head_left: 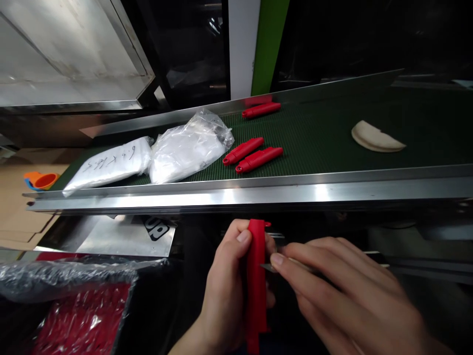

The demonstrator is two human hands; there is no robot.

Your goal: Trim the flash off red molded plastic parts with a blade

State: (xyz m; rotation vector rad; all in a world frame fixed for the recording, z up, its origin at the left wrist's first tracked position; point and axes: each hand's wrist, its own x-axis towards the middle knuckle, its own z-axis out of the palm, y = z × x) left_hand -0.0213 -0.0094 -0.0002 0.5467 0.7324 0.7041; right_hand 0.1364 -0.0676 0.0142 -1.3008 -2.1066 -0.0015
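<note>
"UP" on sheet, handwriting on bag

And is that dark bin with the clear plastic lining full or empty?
The bin isn't empty: shiny red pieces show inside. Can't tell if full.

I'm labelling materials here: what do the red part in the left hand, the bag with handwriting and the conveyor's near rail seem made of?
Red part: probably molded plastic, matte to satin; even color, soft sheen.
Bag with handwriting: likely thin, glossy plastic film; creases and shiny edges.
Near rail: smooth metal, perhaps aluminum or steel; silvery gray, bright reflections.
</note>
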